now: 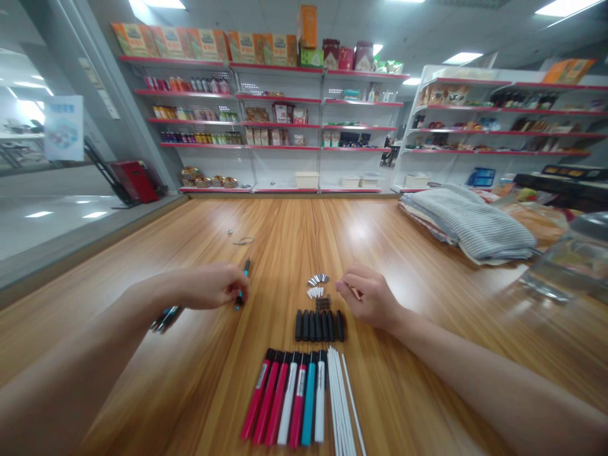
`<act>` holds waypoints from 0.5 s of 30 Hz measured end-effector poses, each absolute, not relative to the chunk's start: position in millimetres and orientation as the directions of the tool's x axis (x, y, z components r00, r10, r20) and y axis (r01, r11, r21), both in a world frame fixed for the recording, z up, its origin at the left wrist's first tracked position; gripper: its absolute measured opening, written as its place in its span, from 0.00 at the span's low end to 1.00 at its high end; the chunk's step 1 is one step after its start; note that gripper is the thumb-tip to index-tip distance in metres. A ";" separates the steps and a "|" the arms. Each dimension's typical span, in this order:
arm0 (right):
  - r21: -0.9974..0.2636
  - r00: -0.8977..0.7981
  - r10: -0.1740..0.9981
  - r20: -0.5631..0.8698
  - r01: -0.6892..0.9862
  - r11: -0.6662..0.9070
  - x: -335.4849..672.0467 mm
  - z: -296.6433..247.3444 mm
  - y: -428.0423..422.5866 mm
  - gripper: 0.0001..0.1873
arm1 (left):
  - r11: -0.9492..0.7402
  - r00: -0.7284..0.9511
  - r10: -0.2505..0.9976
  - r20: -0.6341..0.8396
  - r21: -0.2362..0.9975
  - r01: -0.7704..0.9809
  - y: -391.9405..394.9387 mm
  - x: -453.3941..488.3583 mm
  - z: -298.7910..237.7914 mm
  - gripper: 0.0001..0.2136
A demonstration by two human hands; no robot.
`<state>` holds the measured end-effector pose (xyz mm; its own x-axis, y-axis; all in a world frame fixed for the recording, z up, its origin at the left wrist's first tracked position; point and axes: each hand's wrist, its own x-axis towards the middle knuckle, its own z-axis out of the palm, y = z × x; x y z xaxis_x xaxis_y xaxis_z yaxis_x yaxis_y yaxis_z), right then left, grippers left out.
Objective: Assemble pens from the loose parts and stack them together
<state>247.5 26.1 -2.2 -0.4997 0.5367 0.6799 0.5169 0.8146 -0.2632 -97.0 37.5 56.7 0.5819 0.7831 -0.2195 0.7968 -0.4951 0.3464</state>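
My left hand is closed around a blue and black pen that rests low over the wooden table. My right hand hovers with pinched fingers beside small piles of silver tips, white tips and dark springs; whether it holds a small part I cannot tell. Below them lie a row of black caps, several red, white and blue pen barrels and white refill tubes. More pens lie under my left forearm.
Folded grey striped cloth lies at the right, with a clear plastic container nearer the edge. A small metal ring and wire lie further back. Shop shelves with boxes and bottles stand behind the table.
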 end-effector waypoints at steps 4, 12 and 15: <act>-0.261 -0.501 0.537 0.679 0.519 0.814 247.4 -3.0 26.8 0.14 | -0.270 0.261 0.963 0.067 0.262 0.927 48.4 -99.5 38.1 0.09; -0.257 -0.503 0.541 0.674 0.527 0.810 247.7 -4.3 27.3 0.15 | -0.015 -0.026 0.995 0.101 0.387 0.922 66.7 -100.6 10.7 0.11; -0.261 -0.503 0.541 0.674 0.522 0.812 247.3 -4.1 27.3 0.15 | -0.010 -0.015 0.998 0.056 0.436 0.900 66.1 -106.1 10.2 0.07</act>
